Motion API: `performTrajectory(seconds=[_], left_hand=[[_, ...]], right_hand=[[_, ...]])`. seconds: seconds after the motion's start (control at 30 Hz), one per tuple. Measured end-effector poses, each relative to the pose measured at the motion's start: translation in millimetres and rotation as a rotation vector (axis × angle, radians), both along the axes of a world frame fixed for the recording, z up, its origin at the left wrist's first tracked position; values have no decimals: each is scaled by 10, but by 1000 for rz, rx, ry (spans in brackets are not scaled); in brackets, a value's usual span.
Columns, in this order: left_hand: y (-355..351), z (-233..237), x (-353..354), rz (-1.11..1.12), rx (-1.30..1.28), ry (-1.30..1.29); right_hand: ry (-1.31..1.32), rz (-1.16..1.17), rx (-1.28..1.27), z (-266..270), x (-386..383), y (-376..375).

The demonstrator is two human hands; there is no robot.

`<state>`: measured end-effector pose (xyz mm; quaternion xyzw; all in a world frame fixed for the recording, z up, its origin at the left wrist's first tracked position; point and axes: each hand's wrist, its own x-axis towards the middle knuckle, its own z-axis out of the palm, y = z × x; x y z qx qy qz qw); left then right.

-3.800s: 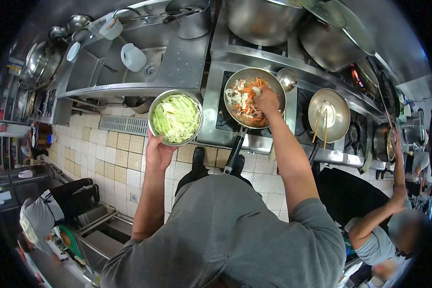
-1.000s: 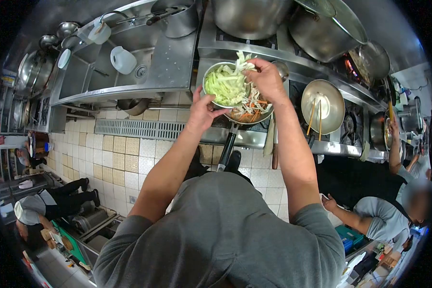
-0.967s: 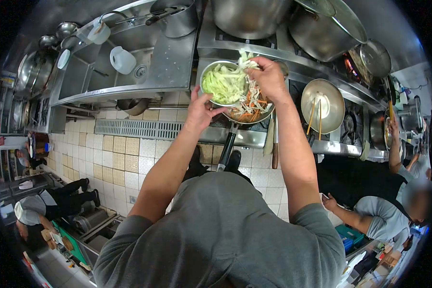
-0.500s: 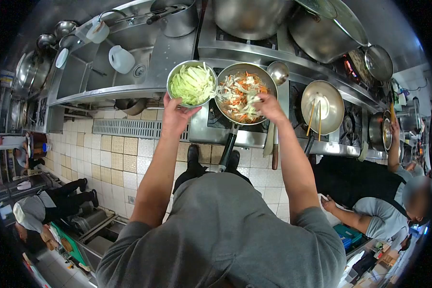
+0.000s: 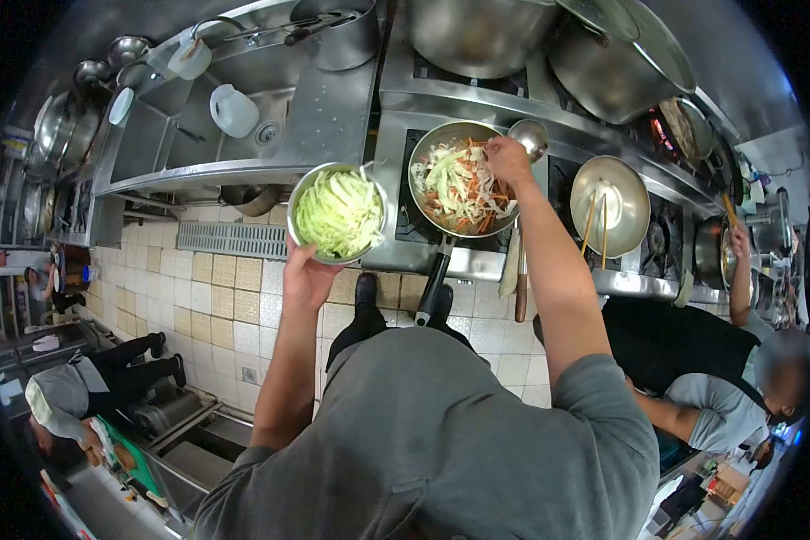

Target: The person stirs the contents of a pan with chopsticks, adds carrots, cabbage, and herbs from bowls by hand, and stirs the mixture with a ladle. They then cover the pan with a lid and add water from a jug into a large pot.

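Note:
My left hand (image 5: pixel 308 274) grips the near rim of a metal bowl (image 5: pixel 290 216) heaped with shredded cabbage (image 5: pixel 337 214), held out over the floor in front of the sink counter. To its right a frying pan (image 5: pixel 414 193) sits on the stove, its black handle (image 5: pixel 434 286) pointing toward me. Inside are carrot strips (image 5: pixel 463 216) and pale shredded vegetables, with cabbage shreds (image 5: pixel 463 171) on top. My right hand (image 5: pixel 510 165) is over the pan's far right side, fingers curled down and together; whatever is in them is hidden. Just beyond it lies a ladle (image 5: pixel 530 139).
A second pan (image 5: pixel 610 207) with chopsticks (image 5: pixel 604 232) rests on the burner to the right. Large pots (image 5: pixel 477 36) line the back. A double sink (image 5: pixel 265 99) is at the left. A co-worker (image 5: pixel 693 360) stands close on my right.
My left hand has drawn the bowl left and toward me, away from the pan. My right hand has moved from the pan's near right to its far right side. More cabbage lies spread in the pan.

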<state>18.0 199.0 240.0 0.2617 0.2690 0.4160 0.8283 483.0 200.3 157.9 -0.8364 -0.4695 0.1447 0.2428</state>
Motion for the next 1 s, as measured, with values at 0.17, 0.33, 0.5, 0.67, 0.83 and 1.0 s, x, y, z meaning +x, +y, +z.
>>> performTrajectory(seconds=[0.17,0.33,0.5,0.67,0.83,1.0], left_hand=[[-74,4,-325,19,11,34],[29,5,-328,-33,14,15],[70,67,-257,-42,15,-4],[-10,30,-334,-13,2,-9],[-63,59,-284,-54,4,-18],[-92,49,-249,-38,-23,-8]], right_hand=[[-67,-17,-141,378,-344,-151],[-230,178,-204,595,-1429,-167],[-20,159,-185,59,-821,-127],[160,-123,131,71,-234,-299],[222,-198,245,-49,23,-302],[931,-109,364,38,-260,-306]])
